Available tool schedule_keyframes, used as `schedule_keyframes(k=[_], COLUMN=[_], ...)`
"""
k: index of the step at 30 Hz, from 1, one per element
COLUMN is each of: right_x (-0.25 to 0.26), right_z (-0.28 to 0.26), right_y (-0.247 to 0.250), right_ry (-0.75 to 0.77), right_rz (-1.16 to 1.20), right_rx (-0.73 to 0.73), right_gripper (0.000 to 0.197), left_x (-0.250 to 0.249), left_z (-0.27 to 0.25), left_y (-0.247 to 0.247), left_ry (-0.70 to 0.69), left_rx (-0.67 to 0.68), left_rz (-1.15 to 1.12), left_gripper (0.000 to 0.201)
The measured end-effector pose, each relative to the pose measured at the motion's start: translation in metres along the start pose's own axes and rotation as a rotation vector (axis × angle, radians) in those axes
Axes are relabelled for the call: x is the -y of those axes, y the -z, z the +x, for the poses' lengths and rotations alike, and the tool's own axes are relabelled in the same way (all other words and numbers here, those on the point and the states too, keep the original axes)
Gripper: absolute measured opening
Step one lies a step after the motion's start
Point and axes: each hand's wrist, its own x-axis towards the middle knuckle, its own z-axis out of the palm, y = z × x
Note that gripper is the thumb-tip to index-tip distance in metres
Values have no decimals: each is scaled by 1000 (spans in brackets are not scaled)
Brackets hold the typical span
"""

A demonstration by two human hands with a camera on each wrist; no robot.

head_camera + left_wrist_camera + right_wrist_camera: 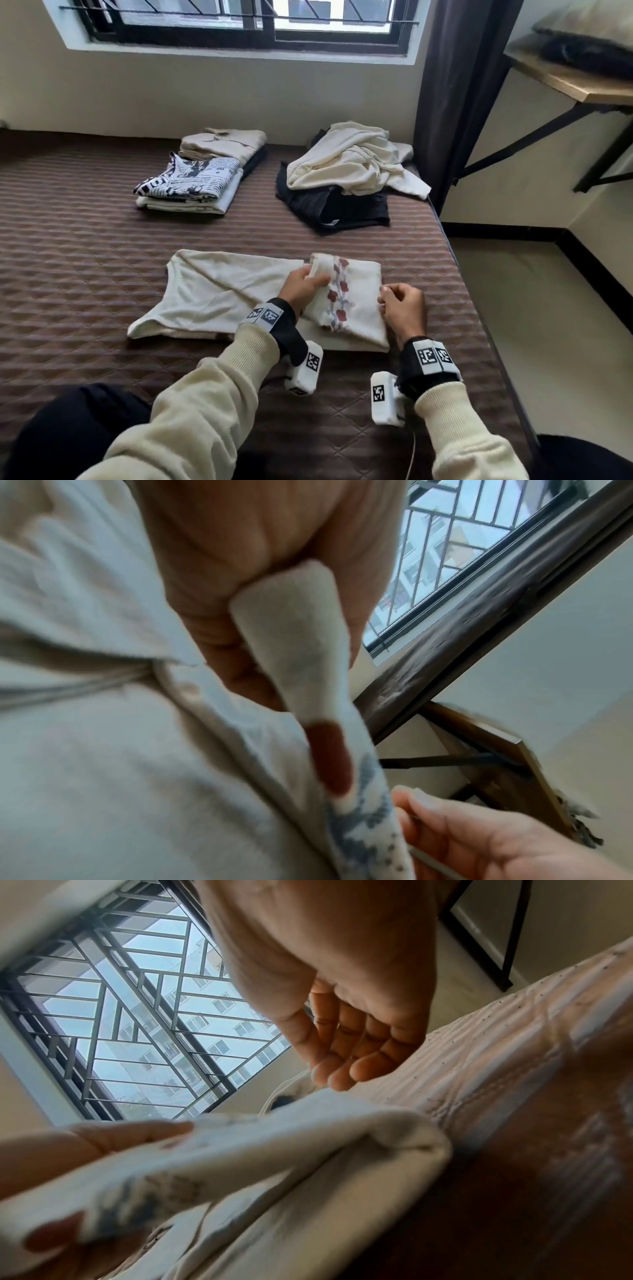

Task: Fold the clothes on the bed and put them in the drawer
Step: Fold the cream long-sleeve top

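One cream garment with red floral print (pixel 342 301) lies half-folded on brown quilted bed (pixel 85 246); folded edge pinched by left hand (pixel 301 286); right hand (pixel 404 308) loosely curled, nothing held. Risk judged: one-sided grip, fold skewed or slipped open

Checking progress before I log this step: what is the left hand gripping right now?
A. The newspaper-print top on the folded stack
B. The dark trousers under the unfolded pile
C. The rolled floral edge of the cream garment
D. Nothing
C: the left hand pinches the folded-over floral edge of the cream garment, while the folded stack lies untouched farther back on the bed.
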Motion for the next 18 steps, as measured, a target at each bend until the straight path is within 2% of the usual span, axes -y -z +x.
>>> schedule_keyframes(k=[2,4,6,9,13,16,18], right_x=[0,-1,-5,-9,-5,6,12], right_z=[1,4,7,3,0,0,2], right_y=[1,1,-3,-13,-20,-22,-24], right_ry=[31,42,17,-54,-110,-158,-215], right_rz=[-26,-29,-50,-136,-269,-308,-278], right_rx=[-49,-67,-28,125,196,273,292], right_gripper=[24,24,20,10,42,50,43], left_x=[-9,-7,5,27,33,34,35], left_z=[-4,-2,0,-1,0,-6,-16], left_y=[8,22,38,50,45,40,36], left_ry=[-93,-117,-63,35,-35,-113,-160], left_rx=[6,-62,-134,-196,-313,-400,-455], left_rz=[-31,16,165,355,482,705,791], left_gripper=[24,22,20,32,43,52,50])
